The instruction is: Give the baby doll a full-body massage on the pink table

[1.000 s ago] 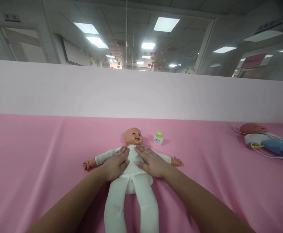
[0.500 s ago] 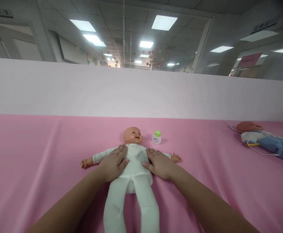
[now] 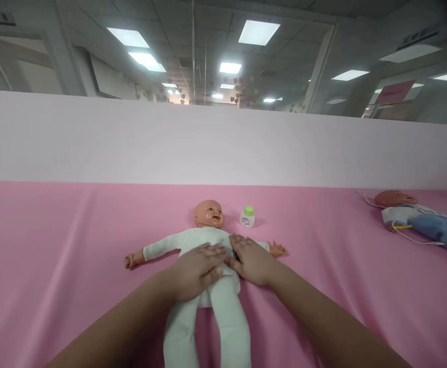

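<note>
A baby doll [image 3: 229, 306] with a white cloth body lies on its back, arms spread and legs towards me. My left hand [image 3: 198, 271] lies flat across its belly, fingers stretched out to the right. Against the right side of the doll's chest rests my right hand [image 3: 252, 259], also flat, with the fingers pointing up and left. The fingertips of my left hand come close to my right thumb. Just beyond my right hand stands a small clear bottle [image 3: 248, 219] with a green cap, beside the doll's head.
Pink cloth [image 3: 73, 225] with soft folds covers the surface. A second doll [image 3: 433, 222] in blue and white clothes lies at the far right, with white cords and a yellow piece on it. A white ledge [image 3: 208, 145] and a mirror or glass pane [image 3: 284, 66] run along the back.
My left hand has slid from the left side of the doll's chest down and right onto its belly. My right hand has stayed in place.
</note>
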Motion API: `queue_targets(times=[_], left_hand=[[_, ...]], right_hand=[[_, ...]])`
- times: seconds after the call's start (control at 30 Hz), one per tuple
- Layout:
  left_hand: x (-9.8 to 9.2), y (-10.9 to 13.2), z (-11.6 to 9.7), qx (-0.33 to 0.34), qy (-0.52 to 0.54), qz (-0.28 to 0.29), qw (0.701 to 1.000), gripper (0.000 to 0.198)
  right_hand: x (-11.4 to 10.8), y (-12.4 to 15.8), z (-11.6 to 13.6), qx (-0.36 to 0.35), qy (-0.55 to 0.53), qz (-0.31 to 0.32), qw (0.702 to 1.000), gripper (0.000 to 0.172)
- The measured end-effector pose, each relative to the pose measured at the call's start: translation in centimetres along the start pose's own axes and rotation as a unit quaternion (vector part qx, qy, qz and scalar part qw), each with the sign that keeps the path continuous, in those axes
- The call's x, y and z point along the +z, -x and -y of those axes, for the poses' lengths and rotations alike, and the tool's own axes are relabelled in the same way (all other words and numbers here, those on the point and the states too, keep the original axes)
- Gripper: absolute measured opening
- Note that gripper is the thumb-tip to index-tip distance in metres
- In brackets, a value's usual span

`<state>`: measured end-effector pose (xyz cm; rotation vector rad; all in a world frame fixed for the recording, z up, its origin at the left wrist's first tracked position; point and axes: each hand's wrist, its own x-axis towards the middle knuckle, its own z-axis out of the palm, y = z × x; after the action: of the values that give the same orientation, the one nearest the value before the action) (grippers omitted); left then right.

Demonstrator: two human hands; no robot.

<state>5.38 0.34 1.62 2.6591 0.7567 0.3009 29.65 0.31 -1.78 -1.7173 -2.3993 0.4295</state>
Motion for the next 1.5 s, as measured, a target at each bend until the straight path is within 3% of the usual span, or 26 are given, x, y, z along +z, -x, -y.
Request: queue_targets(times=[0.17,0.33,0.47,0.63,0.7,0.8,0.93,1.1,1.3,1.5], left_hand=[[0.4,-1.4,3.9,-0.086,-0.036,-0.057,0.994,0.067],[1.1,-0.6,6.1,-0.138,-0.058,-0.117,0.982,0.067],[1.0,0.9,7.4,-0.197,-0.075,-0.139,0.968,0.069],[1.0,1.6,7.5,-0.221,-0.068,-0.131,0.964,0.071],[1.2,1.5,7.4,-0.224,-0.060,-0.131,0.964,0.070],[1.5,1.4,7.4,-0.229,-0.050,-0.123,0.964,0.071],[1.8,1.5,7.6,-0.214,-0.050,-0.113,0.969,0.072],[1.9,1.6,7.9,-0.191,-0.054,-0.122,0.973,0.071],[1.7,1.6,7.4,-0.199,-0.052,-0.123,0.971,0.075],[2.0,1.6,7.8,-0.190,-0.045,-0.135,0.971,0.076]], right_hand=[[-0.1,0.2,0.3,-0.012,-0.011,0.000,1.000,0.090],[-0.3,0.4,0.6,-0.008,-0.008,0.010,1.000,0.089],[-0.6,0.9,0.8,-0.002,-0.010,0.013,1.000,0.086],[-2.2,3.1,1.6,0.006,-0.029,0.036,0.999,0.078],[-3.0,4.4,2.8,-0.033,-0.062,0.047,0.996,0.074],[-3.7,6.1,5.4,-0.154,-0.123,0.085,0.977,0.061],[-2.9,5.9,7.8,-0.240,-0.136,0.110,0.955,0.050],[-1.9,1.6,6.6,-0.212,-0.072,0.076,0.972,0.082],[-1.6,-2.6,4.5,-0.133,-0.027,0.025,0.990,0.080],[-0.6,-2.4,3.5,-0.064,-0.052,-0.020,0.996,0.086]])
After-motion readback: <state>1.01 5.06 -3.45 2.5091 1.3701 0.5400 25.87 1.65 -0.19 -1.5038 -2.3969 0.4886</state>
